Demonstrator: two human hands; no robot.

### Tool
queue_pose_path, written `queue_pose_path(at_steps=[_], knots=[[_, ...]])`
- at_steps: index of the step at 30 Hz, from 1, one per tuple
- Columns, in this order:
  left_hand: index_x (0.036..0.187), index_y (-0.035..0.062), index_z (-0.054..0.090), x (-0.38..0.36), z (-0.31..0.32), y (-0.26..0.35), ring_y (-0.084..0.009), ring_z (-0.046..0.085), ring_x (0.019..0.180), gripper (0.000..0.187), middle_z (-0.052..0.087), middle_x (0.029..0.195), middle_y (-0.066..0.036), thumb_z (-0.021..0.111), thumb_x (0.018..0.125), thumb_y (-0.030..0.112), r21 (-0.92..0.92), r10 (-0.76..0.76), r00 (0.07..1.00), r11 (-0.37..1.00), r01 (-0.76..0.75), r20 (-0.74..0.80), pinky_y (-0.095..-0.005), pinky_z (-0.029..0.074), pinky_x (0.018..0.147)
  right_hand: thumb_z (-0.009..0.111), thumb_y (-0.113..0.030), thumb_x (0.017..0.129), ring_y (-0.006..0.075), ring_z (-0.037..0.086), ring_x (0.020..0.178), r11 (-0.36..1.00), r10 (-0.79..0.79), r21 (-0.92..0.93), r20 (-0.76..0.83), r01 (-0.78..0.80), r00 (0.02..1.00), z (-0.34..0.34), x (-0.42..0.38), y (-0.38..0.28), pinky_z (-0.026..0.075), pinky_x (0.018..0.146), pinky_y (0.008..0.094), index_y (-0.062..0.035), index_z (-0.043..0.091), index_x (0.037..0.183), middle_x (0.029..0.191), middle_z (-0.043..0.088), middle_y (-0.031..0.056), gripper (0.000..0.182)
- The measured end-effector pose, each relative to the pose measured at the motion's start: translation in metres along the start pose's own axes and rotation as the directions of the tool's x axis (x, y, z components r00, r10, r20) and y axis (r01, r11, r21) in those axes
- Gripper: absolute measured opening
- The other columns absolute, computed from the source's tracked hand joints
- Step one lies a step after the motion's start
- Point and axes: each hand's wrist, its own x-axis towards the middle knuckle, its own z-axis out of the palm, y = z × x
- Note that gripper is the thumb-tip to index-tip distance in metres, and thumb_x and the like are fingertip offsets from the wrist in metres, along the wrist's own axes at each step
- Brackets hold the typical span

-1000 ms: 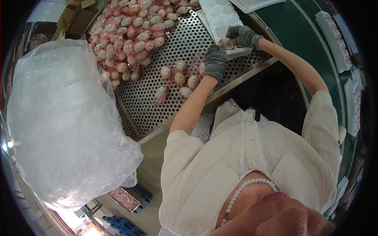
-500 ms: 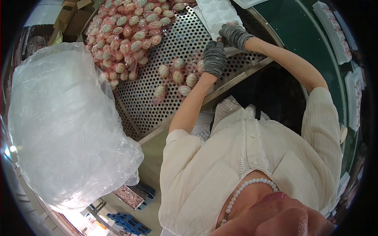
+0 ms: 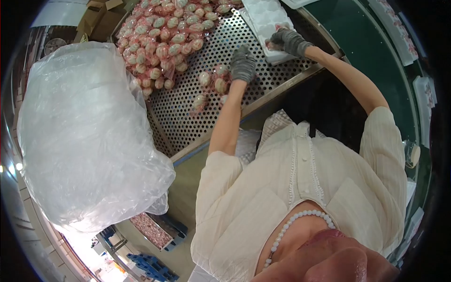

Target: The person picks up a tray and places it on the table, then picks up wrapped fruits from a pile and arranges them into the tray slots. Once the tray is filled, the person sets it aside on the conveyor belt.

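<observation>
My right hand [image 3: 292, 42], in a grey knitted glove, is closed around a wrapped egg-shaped piece [image 3: 272, 45] at the near end of a white moulded tray [image 3: 268, 21]. The fingers hide part of this pink-wrapped piece. My left hand [image 3: 243, 66], gloved alike, hovers over the perforated metal table [image 3: 181, 103] left of the tray. Its fingers are loosely bent, and nothing shows in them. Just beside it lie several loose wrapped pieces [image 3: 220, 85], pale and striped in clear pink film; the hand and forearm partly cover the group.
A large heap of wrapped pieces [image 3: 159, 40] covers the table's far left. A bulky clear plastic bag [image 3: 89, 141] stands at the left. To the right runs a green conveyor [image 3: 345, 28] with filled white trays [image 3: 397, 35] along its outer side. Cardboard boxes [image 3: 98, 21] stand beyond the heap.
My left hand has drawn away from the tray, leftward over the table. My right hand has shifted slightly right and now shows a pink-wrapped piece. The whole view has shifted a little.
</observation>
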Motion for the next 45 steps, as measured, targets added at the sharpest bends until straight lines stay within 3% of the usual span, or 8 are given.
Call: queue_pose_path(at_steps=[11, 13, 22, 26, 29, 34, 38, 45], knots=[[0.098, 0.004, 0.051, -0.018, -0.011, -0.005, -0.0313, 0.051, 0.092, 0.033, 0.047, 0.104, -0.022, 0.058, 0.069, 0.017, 0.739, -0.184, 0.9, 0.645, -0.194, 0.396, -0.0369, 0.045, 0.075, 0.052, -0.023, 0.076, 0.0261, 0.05, 0.078, 0.634, -0.114, -0.767, 0.033, 0.098, 0.993, 0.013, -0.023, -0.062, 0.039, 0.072, 0.0357, -0.0113, 0.058, 0.088, 0.079, 0.056, 0.01, 0.018], [0.088, 0.0008, 0.053, -0.005, -0.01, -0.041, -0.0248, 0.056, 0.073, 0.019, 0.055, 0.087, -0.014, 0.054, 0.071, 0.008, -0.467, -0.305, 0.952, 0.843, 0.267, -0.007, -0.0316, 0.049, 0.064, 0.052, -0.023, 0.076, 0.0265, 0.05, 0.079, 0.695, -0.152, -0.711, -0.002, 0.106, 0.988, 0.014, -0.025, -0.073, 0.039, 0.073, 0.0351, -0.0113, 0.057, 0.089, 0.079, 0.055, 0.01, 0.019], [0.104, 0.0011, 0.046, -0.007, -0.02, 0.049, -0.0166, 0.053, 0.078, 0.025, 0.05, 0.097, -0.01, 0.045, 0.079, 0.003, -0.975, -0.285, 0.958, 0.2, 0.101, 0.041, -0.026, 0.048, 0.063, 0.064, -0.036, 0.066, 0.0258, 0.049, 0.088, 0.895, -0.195, -0.412, -0.014, 0.172, 0.981, 0.046, -0.017, -0.108, 0.039, 0.079, 0.035, -0.0071, 0.042, 0.113, 0.095, 0.05, 0.0148, 0.059], [0.103, 0.0008, 0.047, 0.002, -0.003, 0.061, -0.0139, 0.053, 0.079, 0.025, 0.052, 0.095, -0.01, 0.048, 0.082, 0.014, -0.819, -0.09, 0.993, 0.574, -0.014, -0.08, -0.0236, 0.048, 0.064, 0.066, -0.033, 0.065, 0.0224, 0.049, 0.091, 0.828, -0.172, -0.548, -0.048, 0.118, 0.984, 0.031, -0.012, -0.099, 0.04, 0.08, 0.0343, -0.005, 0.041, 0.113, 0.097, 0.05, 0.0123, 0.061], [0.107, 0.0009, 0.045, 0.007, -0.006, 0.075, -0.0131, 0.052, 0.081, 0.031, 0.052, 0.096, -0.01, 0.051, 0.079, 0.013, -0.689, -0.024, 0.966, 0.705, -0.167, -0.258, -0.0227, 0.046, 0.067, 0.056, -0.024, 0.077, 0.0143, 0.056, 0.075, 0.95, 0.251, 0.251, -0.257, -0.186, 0.933, 0.006, -0.011, -0.106, 0.049, 0.064, 0.024, -0.0051, 0.043, 0.107, 0.09, 0.053, 0.0076, 0.038], [0.105, 0.0004, 0.045, 0.007, 0.003, 0.092, -0.0305, 0.047, 0.09, 0.043, 0.05, 0.093, -0.015, 0.056, 0.064, 0.004, 0.366, 0.525, 0.823, 0.826, -0.43, -0.218, -0.039, 0.036, 0.083, 0.05, -0.025, 0.081, 0.011, 0.055, 0.067, 0.765, 0.476, 0.596, -0.272, -0.241, 0.836, -0.01, -0.009, -0.071, 0.049, 0.056, 0.022, -0.0068, 0.046, 0.104, 0.087, 0.054, 0.0052, 0.029], [0.085, 0.0032, 0.055, 0.021, 0.001, 0.068, -0.0292, 0.049, 0.082, 0.022, 0.053, 0.084, -0.014, 0.053, 0.063, 0.003, 0.253, 0.445, 0.868, 0.886, -0.39, -0.221, -0.0372, 0.038, 0.079, 0.056, -0.035, 0.075, 0.0155, 0.056, 0.073, 0.772, 0.605, 0.274, -0.036, -0.574, 0.796, -0.021, -0.017, -0.098, 0.048, 0.063, 0.0278, -0.0051, 0.045, 0.106, 0.09, 0.055, 0.0066, 0.044], [0.081, 0.0054, 0.057, 0.043, -0.013, 0.064, -0.0287, 0.049, 0.075, 0.018, 0.054, 0.076, -0.013, 0.047, 0.067, -0.001, 0.316, 0.533, 0.833, 0.823, -0.472, -0.145, -0.0362, 0.04, 0.072, 0.064, -0.036, 0.065, 0.0301, 0.049, 0.093, 0.672, -0.16, -0.737, -0.056, 0.068, 0.985, -0.008, -0.012, -0.112, 0.041, 0.08, 0.036, -0.0109, 0.04, 0.115, 0.105, 0.045, 0.015, 0.062]])
